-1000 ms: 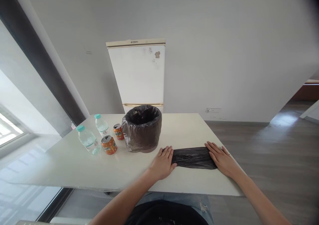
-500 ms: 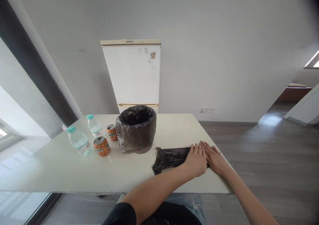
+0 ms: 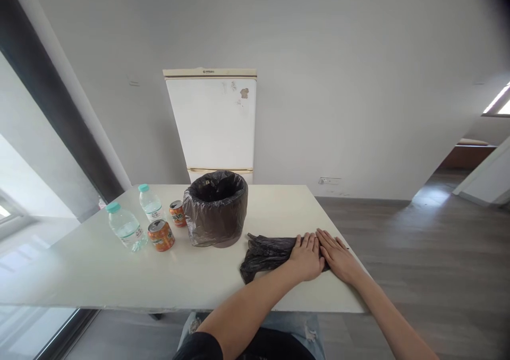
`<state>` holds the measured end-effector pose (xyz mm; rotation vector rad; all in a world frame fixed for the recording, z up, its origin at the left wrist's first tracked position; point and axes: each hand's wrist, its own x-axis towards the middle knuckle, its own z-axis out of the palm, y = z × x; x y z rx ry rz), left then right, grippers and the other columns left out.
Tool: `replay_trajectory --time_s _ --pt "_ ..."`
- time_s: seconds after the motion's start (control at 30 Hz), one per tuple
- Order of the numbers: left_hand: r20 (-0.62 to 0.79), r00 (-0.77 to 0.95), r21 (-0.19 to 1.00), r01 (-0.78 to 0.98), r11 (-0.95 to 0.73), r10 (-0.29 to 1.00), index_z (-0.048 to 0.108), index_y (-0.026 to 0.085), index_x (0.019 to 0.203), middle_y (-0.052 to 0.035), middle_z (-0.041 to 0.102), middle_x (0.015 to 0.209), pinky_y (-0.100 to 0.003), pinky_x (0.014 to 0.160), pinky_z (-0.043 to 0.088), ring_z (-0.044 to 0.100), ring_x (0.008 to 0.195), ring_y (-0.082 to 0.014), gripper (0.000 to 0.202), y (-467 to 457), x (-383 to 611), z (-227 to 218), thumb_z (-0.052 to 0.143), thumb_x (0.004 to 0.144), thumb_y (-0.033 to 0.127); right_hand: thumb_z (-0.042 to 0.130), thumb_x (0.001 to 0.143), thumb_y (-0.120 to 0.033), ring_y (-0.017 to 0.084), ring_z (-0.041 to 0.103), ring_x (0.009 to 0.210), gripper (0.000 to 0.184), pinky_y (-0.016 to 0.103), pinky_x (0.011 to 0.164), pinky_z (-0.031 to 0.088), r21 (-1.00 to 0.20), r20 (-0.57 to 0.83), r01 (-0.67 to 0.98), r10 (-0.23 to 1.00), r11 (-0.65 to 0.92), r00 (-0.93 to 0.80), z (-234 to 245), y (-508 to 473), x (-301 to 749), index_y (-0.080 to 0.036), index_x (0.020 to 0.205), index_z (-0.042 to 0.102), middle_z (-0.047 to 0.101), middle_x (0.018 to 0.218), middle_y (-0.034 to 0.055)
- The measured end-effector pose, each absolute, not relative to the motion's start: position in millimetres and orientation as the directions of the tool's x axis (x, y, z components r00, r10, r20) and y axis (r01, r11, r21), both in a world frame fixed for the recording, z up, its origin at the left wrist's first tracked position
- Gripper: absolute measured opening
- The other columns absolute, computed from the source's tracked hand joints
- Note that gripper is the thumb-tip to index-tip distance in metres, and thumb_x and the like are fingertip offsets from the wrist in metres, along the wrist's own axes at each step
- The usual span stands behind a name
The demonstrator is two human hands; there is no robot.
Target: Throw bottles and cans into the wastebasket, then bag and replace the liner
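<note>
A black plastic bag (image 3: 266, 253) lies bunched in a flattened strip on the white table (image 3: 191, 280), near its right end. My left hand (image 3: 307, 256) presses down on the bag with its fingers laid out flat. Right beside it, my right hand (image 3: 337, 256) rests flat over the bag's right end, close to the table's edge; that end is hidden under both palms. To the left of the bag stands a bin (image 3: 217, 211) lined with a dark translucent bag folded over its rim.
Two orange cans (image 3: 161, 235) and two clear bottles with teal caps (image 3: 126, 229) stand left of the bin. Behind the table is a white fridge (image 3: 213, 120) against a grey wall. Past the table's right edge lies a wood-look floor (image 3: 398, 243).
My left hand has shifted slightly left along the bag, its fingers flatter now. My right hand has also slid a little left. The bag's left end looks looser and more spread.
</note>
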<state>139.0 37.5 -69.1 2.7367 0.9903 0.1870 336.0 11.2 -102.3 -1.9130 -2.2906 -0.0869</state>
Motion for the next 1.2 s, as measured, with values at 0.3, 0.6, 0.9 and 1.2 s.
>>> replay_trajectory --time_s 0.3,0.6,0.9,1.2 --pt "0.051 0.681 0.3 0.687 -0.662 0.73 0.024 0.001 0.166 -0.0182 0.016 0.175 -0.051 0.134 0.012 0.012 0.164 -0.0293 0.077 54 31 -67 0.013 0.108 0.05 0.016 0.109 -0.045 0.023 0.029 0.159 0.065 0.051 0.13 0.025 -0.124 0.149 0.982 0.981 0.14 -0.121 -95 6 331 -0.021 0.166 0.032 0.031 0.172 0.0063" --pt "0.092 0.63 0.245 0.737 -0.631 0.771 0.026 0.008 0.167 -0.0153 0.02 0.174 -0.053 0.133 0.017 0.019 0.163 -0.0295 0.073 46 -56 -68 0.019 0.109 0.051 0.016 0.109 -0.048 0.025 0.03 0.159 0.065 0.051 0.129 0.028 -0.131 0.178 0.977 0.974 0.165 -0.141 -98 7 332 -0.023 0.167 0.03 0.031 0.171 0.0066" --pt "0.186 0.602 0.428 0.662 -0.616 0.776 0.032 0.017 0.166 -0.0106 0.031 0.172 -0.045 0.132 0.025 0.027 0.161 -0.0266 0.071 53 -75 -65 0.027 0.108 0.059 0.019 0.108 -0.041 0.027 0.033 0.158 0.064 0.058 0.128 0.027 -0.175 0.322 0.977 0.945 0.124 -0.063 -91 6 330 -0.019 0.169 0.022 0.043 0.166 0.0123" --pt "0.187 0.579 0.478 0.652 -0.588 0.794 0.034 0.018 0.163 -0.0111 0.033 0.172 -0.045 0.132 0.025 0.03 0.16 -0.0257 0.065 53 -76 -63 0.029 0.109 0.054 0.044 0.094 -0.061 0.044 0.058 0.119 0.062 0.059 0.101 0.047 -0.335 0.433 0.898 0.8 -0.284 0.415 -89 1 339 -0.012 0.124 0.068 0.066 0.12 0.0264"
